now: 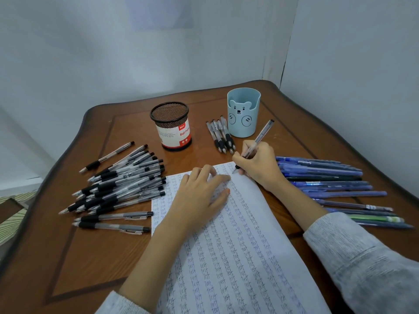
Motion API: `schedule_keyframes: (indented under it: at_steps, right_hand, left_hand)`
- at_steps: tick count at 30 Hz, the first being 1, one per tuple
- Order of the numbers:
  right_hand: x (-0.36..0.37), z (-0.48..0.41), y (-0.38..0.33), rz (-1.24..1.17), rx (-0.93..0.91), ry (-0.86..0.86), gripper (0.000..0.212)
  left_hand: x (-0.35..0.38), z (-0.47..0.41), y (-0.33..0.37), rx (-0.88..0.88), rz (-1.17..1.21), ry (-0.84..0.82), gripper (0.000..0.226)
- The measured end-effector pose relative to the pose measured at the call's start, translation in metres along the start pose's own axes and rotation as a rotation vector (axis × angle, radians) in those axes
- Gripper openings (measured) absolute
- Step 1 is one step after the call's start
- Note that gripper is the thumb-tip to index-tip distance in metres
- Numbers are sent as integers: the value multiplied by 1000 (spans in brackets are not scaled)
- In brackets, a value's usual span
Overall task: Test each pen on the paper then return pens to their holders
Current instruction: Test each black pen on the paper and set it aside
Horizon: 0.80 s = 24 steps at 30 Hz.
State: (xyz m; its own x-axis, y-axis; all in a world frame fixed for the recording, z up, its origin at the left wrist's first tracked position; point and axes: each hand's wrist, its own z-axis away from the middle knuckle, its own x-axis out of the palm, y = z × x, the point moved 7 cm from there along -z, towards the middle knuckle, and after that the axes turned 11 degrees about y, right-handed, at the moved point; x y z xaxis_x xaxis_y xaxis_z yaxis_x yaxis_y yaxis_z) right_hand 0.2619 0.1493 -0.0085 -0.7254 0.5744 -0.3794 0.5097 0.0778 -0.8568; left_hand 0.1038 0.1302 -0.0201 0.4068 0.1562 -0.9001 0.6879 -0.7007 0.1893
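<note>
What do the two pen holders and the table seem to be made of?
Black holder: likely metal wire mesh, since its grid is see-through; a paper-like label wraps it.
Blue bear holder: probably matte plastic; smooth, even colour, printed face.
Table: glossy varnished wood or wood-look laminate; grain and reflections show.

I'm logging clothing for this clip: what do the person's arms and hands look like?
Both arms wear light grey, finely ribbed knit sleeves: the left sleeve and right sleeve end on the forearms. The left hand and right hand are bare: no gloves, rings or watch visible.
</note>
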Motion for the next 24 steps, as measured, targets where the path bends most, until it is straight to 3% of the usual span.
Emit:
schedule_keyframes:
  at_steps: [24]
  right_hand:
    - [-3,0,1,-46,27,-2,38]
  left_hand:
    - [-2,1,2,-13,22,-15,66]
